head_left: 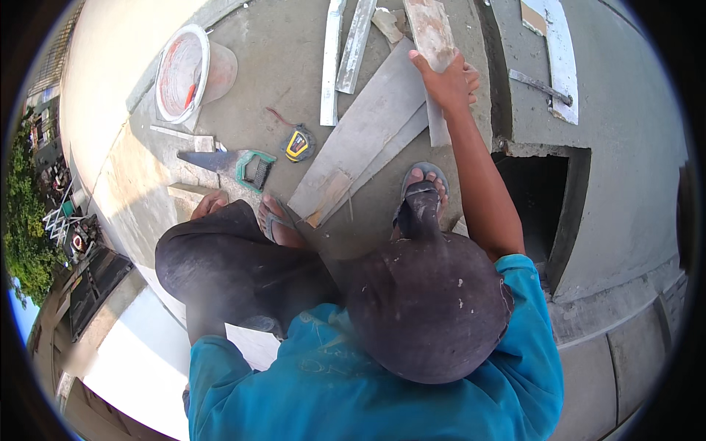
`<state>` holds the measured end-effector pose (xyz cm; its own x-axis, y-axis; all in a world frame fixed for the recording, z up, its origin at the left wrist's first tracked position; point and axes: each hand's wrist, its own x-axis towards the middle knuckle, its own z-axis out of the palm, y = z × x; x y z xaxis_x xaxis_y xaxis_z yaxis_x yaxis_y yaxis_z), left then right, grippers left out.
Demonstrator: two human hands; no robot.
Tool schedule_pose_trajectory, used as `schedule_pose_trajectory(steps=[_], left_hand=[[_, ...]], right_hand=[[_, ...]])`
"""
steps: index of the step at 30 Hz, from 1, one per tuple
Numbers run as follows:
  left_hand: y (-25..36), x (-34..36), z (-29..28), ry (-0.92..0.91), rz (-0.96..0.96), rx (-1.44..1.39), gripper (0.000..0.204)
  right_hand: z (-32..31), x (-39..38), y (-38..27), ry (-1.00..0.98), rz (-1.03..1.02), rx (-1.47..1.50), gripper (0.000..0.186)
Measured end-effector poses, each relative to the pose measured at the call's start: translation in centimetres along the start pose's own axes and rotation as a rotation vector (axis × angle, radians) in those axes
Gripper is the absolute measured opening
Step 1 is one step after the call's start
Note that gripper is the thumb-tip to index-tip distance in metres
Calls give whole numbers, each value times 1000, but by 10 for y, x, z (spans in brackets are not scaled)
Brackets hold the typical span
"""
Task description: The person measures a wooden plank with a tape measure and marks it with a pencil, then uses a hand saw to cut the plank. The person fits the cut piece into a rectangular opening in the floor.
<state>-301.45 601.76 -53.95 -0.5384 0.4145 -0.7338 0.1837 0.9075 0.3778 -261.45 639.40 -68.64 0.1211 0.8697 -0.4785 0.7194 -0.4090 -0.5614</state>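
Note:
My right hand (450, 82), arm stretched forward, is closed around the side edge of a long, stained pale board (429, 28), with the thumb on top. The board's near end overlaps a wide grey plank (368, 121), and a second grey plank (382, 158) shows beneath that one. Beyond my left knee, my left hand (211, 203) shows only in part. Its fingers look curled, next to a short pale wood piece (187, 192); my knee hides whatever they may hold. A handsaw with a green handle (255, 170) and a yellow-and-black tape measure (299, 144) lie between my hands.
A whitish bucket (220, 70) lies tilted at the far left. Two narrow pale strips (332, 62) lie ahead. To my right, a dark rectangular opening (540, 198) cuts into the concrete. Past it, a hammer-like tool (540, 86) rests across a white board (562, 51).

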Motion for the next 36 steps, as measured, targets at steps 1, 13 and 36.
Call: schedule_pose_trajectory(steps=[1,13,36], left_hand=[[-25,1,0,6,43,-46,48],[-77,55,80,295,82,114,61],[-210,-28,126,860,-111,-328,28]], right_hand=[[5,-4,2,33,-96,-20,112],[23,-80,14,43,-616,-541,85],[-12,-69,71,-28,-524,-548,86]])
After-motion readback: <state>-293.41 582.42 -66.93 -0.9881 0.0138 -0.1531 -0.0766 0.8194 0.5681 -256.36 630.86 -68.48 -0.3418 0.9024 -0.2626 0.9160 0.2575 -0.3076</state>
